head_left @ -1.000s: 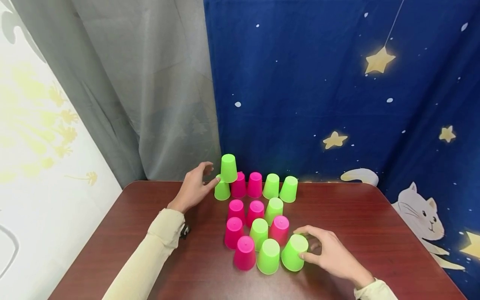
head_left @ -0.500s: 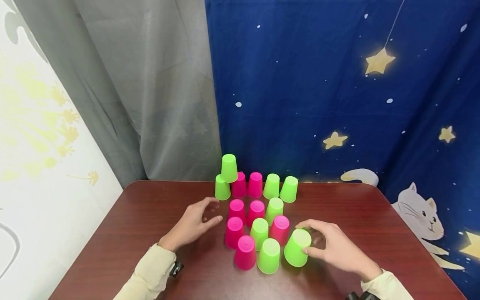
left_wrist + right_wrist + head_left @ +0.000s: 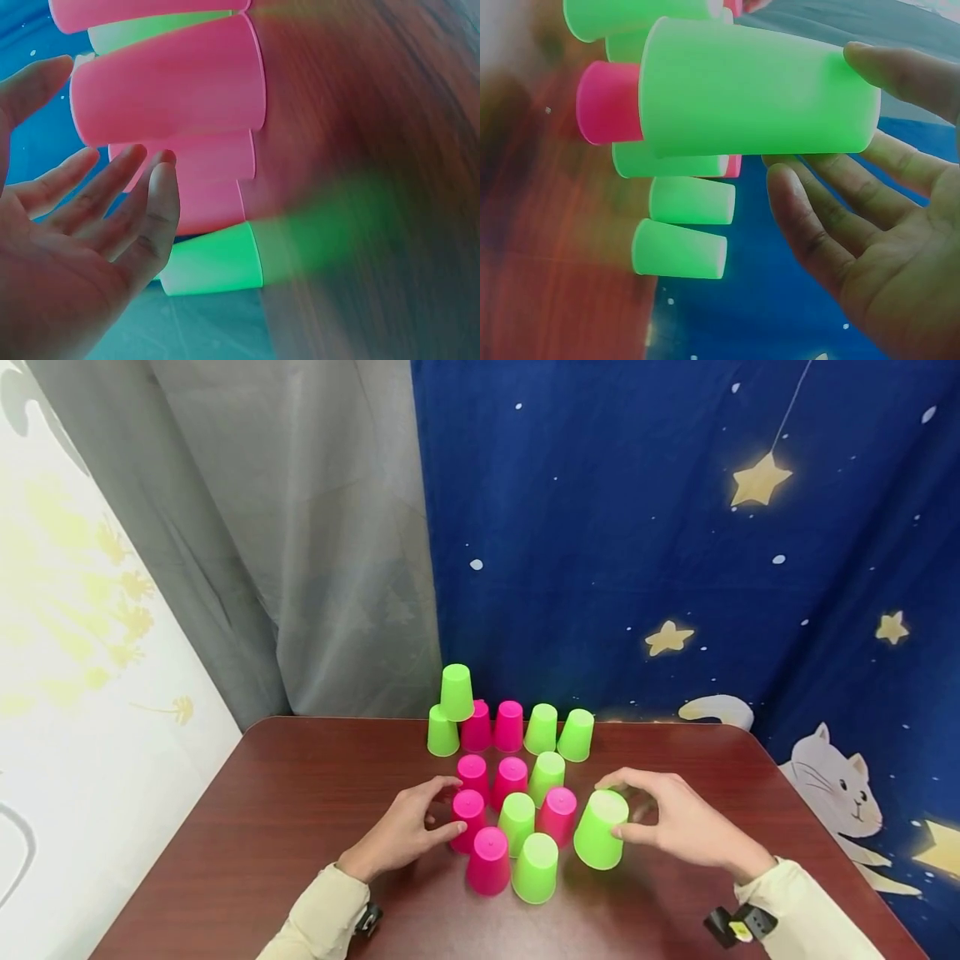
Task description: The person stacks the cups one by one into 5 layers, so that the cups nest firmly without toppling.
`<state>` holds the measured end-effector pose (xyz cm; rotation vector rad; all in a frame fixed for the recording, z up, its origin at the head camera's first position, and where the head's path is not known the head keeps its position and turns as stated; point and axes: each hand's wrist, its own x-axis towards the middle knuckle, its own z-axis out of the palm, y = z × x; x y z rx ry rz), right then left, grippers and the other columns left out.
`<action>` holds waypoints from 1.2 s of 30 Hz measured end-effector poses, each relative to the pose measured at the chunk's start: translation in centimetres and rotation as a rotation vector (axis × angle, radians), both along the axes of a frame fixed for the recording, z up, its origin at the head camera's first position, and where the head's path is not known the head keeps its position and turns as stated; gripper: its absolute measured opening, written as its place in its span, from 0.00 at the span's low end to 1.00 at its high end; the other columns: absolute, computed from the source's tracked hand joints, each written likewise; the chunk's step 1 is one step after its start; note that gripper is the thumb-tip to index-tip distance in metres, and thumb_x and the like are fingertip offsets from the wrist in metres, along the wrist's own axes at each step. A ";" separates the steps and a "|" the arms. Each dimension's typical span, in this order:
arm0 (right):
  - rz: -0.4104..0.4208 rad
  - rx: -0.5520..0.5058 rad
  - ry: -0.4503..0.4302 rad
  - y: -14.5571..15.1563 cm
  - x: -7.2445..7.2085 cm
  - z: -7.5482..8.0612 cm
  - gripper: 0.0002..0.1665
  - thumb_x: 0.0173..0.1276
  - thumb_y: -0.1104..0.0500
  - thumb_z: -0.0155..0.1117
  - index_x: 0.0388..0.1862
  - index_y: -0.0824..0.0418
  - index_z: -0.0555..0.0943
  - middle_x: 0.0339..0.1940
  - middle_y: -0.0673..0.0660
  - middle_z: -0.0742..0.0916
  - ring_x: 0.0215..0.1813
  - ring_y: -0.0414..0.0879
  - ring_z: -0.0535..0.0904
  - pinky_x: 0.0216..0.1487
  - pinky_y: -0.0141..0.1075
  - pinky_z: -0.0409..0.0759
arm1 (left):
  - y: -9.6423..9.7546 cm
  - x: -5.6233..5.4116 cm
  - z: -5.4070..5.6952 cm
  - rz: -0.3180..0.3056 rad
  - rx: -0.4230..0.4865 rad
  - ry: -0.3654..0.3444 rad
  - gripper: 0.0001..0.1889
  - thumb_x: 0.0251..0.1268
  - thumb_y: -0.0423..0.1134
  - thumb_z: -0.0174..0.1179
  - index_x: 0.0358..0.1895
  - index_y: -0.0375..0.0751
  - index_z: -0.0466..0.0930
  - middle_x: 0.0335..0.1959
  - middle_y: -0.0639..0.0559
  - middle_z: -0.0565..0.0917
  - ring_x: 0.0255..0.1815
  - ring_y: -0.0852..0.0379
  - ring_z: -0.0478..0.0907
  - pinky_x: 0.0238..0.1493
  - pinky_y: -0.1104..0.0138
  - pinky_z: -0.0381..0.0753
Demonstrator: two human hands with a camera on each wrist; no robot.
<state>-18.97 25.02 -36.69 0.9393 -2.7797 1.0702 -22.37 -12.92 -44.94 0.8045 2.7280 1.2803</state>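
In the head view my right hand (image 3: 690, 818) pinches an upside-down green cup (image 3: 601, 831) between thumb and fingers, to the right of the other cups. The right wrist view shows that same green cup (image 3: 757, 90) large, with the thumb on one side near its base. My left hand (image 3: 401, 831) is beside an upside-down pink cup (image 3: 468, 822), thumb and fingers spread around its left side. In the left wrist view the fingers are loosely extended near the pink cup (image 3: 172, 79) without gripping it; whether a fingertip touches it I cannot tell.
More inverted pink and green cups stand in rows on the brown table (image 3: 300, 777). At the back left, one green cup (image 3: 457, 693) sits raised upon a green cup (image 3: 442, 732) and its pink neighbour. A grey curtain (image 3: 352, 568) and a blue starry curtain (image 3: 570, 543) hang behind.
My left hand has come down from beside the raised green cup to the nearer pink cup. My right hand has lifted its green cup away from the front row, moving slightly right and farther back.
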 end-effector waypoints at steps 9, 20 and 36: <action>0.038 0.041 -0.035 -0.9 -2.9 2.9 0.23 0.60 0.56 0.76 0.54 0.48 0.81 0.42 0.46 0.87 0.35 0.36 0.83 0.37 0.31 0.85 | 1.3 0.1 -0.3 0.032 -0.038 0.016 0.30 0.63 0.48 0.69 0.66 0.44 0.73 0.59 0.52 0.81 0.51 0.58 0.82 0.46 0.67 0.87; 0.009 0.071 -0.022 -3.1 -6.3 4.5 0.24 0.59 0.58 0.77 0.54 0.54 0.82 0.41 0.51 0.88 0.34 0.40 0.83 0.37 0.31 0.84 | 1.5 0.1 0.1 0.038 -0.066 0.055 0.26 0.62 0.45 0.70 0.63 0.43 0.76 0.54 0.55 0.83 0.47 0.59 0.83 0.47 0.64 0.87; -0.108 0.093 -0.008 -5.3 -12.1 4.8 0.25 0.61 0.55 0.75 0.57 0.58 0.81 0.49 0.57 0.88 0.52 0.52 0.83 0.58 0.51 0.81 | 1.7 0.0 0.4 0.073 -0.110 0.124 0.25 0.59 0.45 0.72 0.59 0.45 0.80 0.53 0.54 0.84 0.53 0.53 0.82 0.52 0.54 0.86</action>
